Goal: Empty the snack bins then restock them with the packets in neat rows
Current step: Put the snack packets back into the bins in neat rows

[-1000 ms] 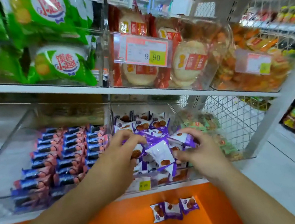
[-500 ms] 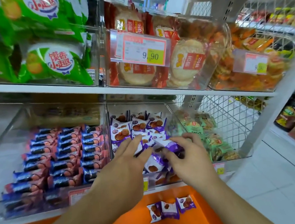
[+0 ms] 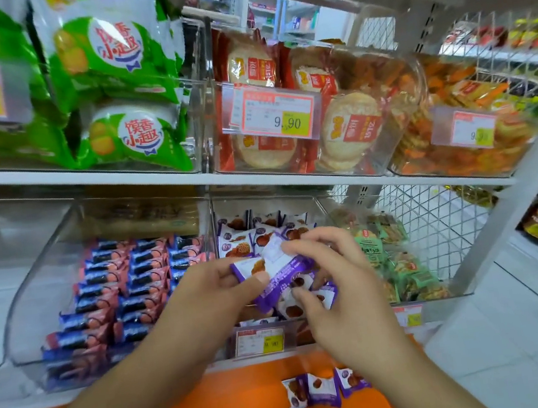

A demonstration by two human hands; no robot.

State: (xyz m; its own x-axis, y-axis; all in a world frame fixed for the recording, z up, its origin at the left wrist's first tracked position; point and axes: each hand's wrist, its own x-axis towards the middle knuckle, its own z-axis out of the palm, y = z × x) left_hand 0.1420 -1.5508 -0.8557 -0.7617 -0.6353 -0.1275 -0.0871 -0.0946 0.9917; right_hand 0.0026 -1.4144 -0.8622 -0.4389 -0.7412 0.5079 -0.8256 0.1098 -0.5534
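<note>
Purple packets [image 3: 280, 271] pinched in curled fingers of left hand [image 3: 205, 302] and right hand [image 3: 343, 297], above clear bin [image 3: 313, 329]

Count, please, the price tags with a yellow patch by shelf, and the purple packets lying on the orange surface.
Price tags, upper shelf: 3
Price tags, lower shelf: 2
Purple packets on the orange surface: 3
Total: 8

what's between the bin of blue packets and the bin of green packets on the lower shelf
In the head view, the bin of purple packets sits between the blue packets and the green packets.
</note>
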